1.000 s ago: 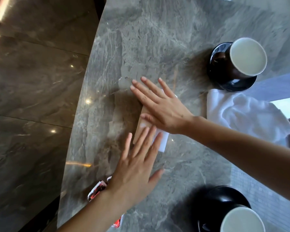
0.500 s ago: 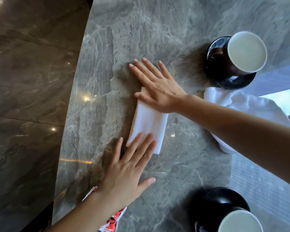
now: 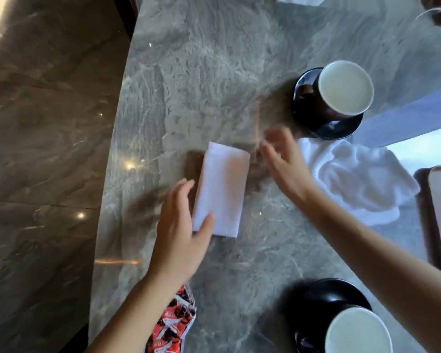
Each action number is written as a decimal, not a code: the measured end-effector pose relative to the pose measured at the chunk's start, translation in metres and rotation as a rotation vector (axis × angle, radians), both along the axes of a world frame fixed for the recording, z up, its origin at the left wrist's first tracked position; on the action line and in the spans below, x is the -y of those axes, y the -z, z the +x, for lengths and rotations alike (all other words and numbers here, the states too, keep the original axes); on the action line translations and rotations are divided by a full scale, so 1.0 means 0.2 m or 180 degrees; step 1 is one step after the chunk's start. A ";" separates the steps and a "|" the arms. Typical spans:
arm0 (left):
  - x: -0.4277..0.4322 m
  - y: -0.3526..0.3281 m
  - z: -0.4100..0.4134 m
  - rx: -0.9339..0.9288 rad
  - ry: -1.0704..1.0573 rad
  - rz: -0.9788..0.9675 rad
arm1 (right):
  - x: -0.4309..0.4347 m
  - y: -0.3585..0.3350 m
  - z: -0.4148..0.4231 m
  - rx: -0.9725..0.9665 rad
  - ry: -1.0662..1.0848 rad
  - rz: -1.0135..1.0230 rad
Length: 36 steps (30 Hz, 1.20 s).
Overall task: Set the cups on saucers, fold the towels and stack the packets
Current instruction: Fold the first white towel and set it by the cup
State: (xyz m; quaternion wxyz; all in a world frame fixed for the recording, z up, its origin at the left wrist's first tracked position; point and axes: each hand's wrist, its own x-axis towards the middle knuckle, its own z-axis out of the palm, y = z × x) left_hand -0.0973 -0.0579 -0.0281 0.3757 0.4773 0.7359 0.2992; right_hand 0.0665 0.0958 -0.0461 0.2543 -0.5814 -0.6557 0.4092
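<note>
The folded towel (image 3: pixel 220 189) lies in the centre of the frame. The left hand (image 3: pixel 178 238) — fingers straight — is at its lower left corner; the right hand (image 3: pixel 285 166), blurred, is spread just right of it.

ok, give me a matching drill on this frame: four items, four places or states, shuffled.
1 folded towel
2 loose towel
3 packets
4 far cup

A on a black saucer
B crumpled, beside that saucer
C red, at the near edge of the table
D flat, between the left hand and the right hand

Pairs: 1-D, 2-B, 3-C, 4-A
</note>
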 end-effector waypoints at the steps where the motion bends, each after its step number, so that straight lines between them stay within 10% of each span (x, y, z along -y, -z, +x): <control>1: -0.05 0.01 0.00 0.0296 -0.0242 -0.0199 | 0.05 0.01 0.06 0.0275 -0.0069 -0.0133; 14: -0.17 -0.02 0.07 0.1806 -0.0886 -0.0828 | 0.36 -0.13 -0.12 -0.0502 0.0074 -0.2010; 23: -0.10 -0.15 0.16 0.2192 -0.1233 -0.0894 | 0.43 -0.24 0.07 -0.1310 -0.0352 -0.2280; 36: -0.22 -0.33 1.05 0.2158 0.0023 -0.0992 | 0.55 -0.42 1.12 -0.1603 -0.0038 -0.1921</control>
